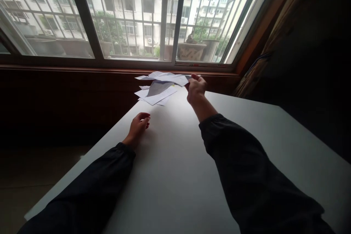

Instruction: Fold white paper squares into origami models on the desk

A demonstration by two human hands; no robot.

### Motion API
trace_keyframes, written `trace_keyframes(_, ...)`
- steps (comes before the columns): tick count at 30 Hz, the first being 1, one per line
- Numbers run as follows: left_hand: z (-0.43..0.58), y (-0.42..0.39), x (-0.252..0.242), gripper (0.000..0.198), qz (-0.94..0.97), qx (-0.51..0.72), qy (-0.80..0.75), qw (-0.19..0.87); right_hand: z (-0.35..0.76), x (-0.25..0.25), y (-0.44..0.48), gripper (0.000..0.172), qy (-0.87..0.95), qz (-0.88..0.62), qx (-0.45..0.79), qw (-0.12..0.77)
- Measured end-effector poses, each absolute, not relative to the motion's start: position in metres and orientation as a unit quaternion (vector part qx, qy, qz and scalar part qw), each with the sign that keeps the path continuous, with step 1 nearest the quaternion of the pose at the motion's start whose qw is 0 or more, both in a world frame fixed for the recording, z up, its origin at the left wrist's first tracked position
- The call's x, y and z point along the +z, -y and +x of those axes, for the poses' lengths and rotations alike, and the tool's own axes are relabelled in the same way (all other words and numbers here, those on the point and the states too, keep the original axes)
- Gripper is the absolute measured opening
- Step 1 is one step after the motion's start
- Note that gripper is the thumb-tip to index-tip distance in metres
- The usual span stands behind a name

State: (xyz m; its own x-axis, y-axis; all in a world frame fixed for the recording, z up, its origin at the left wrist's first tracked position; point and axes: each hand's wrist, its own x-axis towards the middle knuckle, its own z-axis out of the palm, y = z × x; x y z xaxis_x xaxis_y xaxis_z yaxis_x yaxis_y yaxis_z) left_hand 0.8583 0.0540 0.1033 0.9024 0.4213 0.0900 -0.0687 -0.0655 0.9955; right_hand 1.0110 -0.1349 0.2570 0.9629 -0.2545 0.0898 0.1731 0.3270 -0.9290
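My right hand (195,89) is stretched out to the far end of the white table (175,175) and pinches the edge of a white sheet of paper (167,77), lifting it above a small pile of papers (156,95) that lies on the tabletop. My left hand (138,126) rests on the table near its left edge, fingers loosely curled, holding nothing. Both arms wear dark sleeves.
A barred window (131,14) runs along the wall just beyond the table, with a dark wooden sill under it. A curtain (263,55) hangs at the right. The floor (33,182) lies to the left of the table.
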Motion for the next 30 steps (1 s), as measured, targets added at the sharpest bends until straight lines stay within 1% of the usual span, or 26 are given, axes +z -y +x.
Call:
trace_keyframes(3,0.860,-0.055,0.100,0.031,0.725,0.187,-0.114,0.653,0.986,0.201,0.140,0.035,-0.068,-0.610,-0.107,0.782)
trace_keyframes(5,0.860,-0.055,0.097,0.030,0.739,0.191,-0.106,0.638,0.965,0.165,0.146,0.035,-0.077,-0.640,-0.066,0.762)
trace_keyframes(7,0.860,-0.054,0.095,0.030,0.754,0.195,-0.096,0.620,0.946,0.140,0.153,0.033,-0.070,-0.664,-0.010,0.745)
trace_keyframes(10,0.856,-0.049,0.096,0.029,0.780,0.209,-0.082,0.585,0.924,0.130,0.169,0.032,-0.029,-0.688,0.093,0.719)
trace_keyframes(14,0.843,-0.031,0.106,0.033,0.810,0.252,-0.055,0.527,0.896,0.143,0.211,0.045,0.070,-0.700,0.241,0.669)
trace_keyframes(16,0.835,-0.021,0.113,0.033,0.844,0.269,-0.001,0.463,0.878,0.147,0.240,0.041,0.164,-0.719,0.282,0.614)
trace_keyframes(17,0.832,-0.016,0.116,0.032,0.869,0.271,0.037,0.412,0.867,0.147,0.256,0.035,0.216,-0.738,0.272,0.579)
trace_keyframes(19,0.830,-0.008,0.121,0.028,0.909,0.262,0.105,0.307,0.846,0.143,0.292,0.026,0.262,-0.783,0.201,0.527)
trace_keyframes(21,0.834,-0.002,0.124,0.028,0.927,0.244,0.137,0.250,0.825,0.137,0.332,0.023,0.278,-0.812,0.140,0.494)
trace_keyframes(24,0.847,0.006,0.124,0.030,0.929,0.215,0.168,0.248,0.804,0.127,0.396,0.022,0.285,-0.840,0.079,0.454)
trace_keyframes(26,0.857,0.013,0.123,0.025,0.928,0.200,0.178,0.261,0.799,0.121,0.434,0.021,0.284,-0.853,0.028,0.437)
trace_keyframes(28,0.864,0.018,0.121,0.021,0.938,0.183,0.171,0.240,0.799,0.117,0.462,0.022,0.258,-0.863,-0.015,0.435)
trace_keyframes(30,0.869,0.020,0.119,0.022,0.945,0.186,0.164,0.211,0.801,0.114,0.478,0.024,0.226,-0.868,-0.038,0.440)
